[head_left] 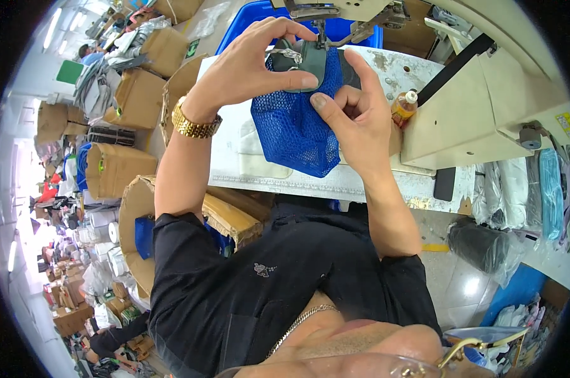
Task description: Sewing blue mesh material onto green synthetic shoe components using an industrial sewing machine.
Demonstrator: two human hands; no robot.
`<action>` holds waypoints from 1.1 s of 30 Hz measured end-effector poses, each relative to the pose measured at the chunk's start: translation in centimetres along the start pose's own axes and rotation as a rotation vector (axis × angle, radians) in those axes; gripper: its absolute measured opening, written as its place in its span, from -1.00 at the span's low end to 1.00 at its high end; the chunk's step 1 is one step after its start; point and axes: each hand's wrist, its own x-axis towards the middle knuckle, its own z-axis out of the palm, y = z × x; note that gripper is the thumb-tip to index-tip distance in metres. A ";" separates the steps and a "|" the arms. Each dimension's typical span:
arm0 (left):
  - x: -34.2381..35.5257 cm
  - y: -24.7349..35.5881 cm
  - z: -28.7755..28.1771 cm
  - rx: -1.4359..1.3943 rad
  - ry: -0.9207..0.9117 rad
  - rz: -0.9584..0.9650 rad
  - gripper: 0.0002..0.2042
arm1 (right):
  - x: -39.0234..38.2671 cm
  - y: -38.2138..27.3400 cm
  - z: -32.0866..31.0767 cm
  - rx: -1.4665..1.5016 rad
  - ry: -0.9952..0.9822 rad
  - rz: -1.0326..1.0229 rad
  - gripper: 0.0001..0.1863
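A blue mesh piece [291, 135], pouch-like in shape, hangs over the front of a sewing machine's white table. Joined to its top or lying on it is a dark green fabric piece [313, 62] with a pale cord-like bit on it, right under the needle and presser foot [321, 34]. My left hand [250, 66] is curved round the green fabric, thumb pressed on its lower edge and fingers bent over its far side. My right hand [364, 113] has its thumb on the mesh's right side, index finger stretched up beside the needle, other fingers curled; the mesh at those fingertips is partly hidden.
The machine body [487, 107] fills the right, with a small white-capped bottle [404, 108] beside my right hand. Behind the table sits a blue bin [244, 22]. Cardboard boxes [118, 170] crowd the left. Plastic-wrapped bundles [487, 249] lie at the lower right.
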 end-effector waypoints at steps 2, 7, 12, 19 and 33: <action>-0.1 0.3 0.3 0.001 0.058 0.011 -0.48 | 0.0 0.0 0.2 0.025 0.003 -0.024 -0.25; 0.3 -0.6 0.8 -0.034 0.095 0.031 -0.48 | 0.7 0.0 0.1 -0.003 0.030 -0.045 -0.26; 0.6 -1.2 0.9 -0.205 0.090 -0.053 -0.49 | 1.2 0.0 0.2 0.053 0.017 -0.049 -0.28; 0.7 -1.1 0.9 -0.234 0.081 -0.080 -0.49 | 1.6 -0.2 0.0 0.044 0.010 -0.039 -0.31; 1.2 -1.5 1.2 -0.297 0.148 -0.060 -0.56 | 2.1 -0.2 -0.5 -0.014 -0.010 -0.087 -0.31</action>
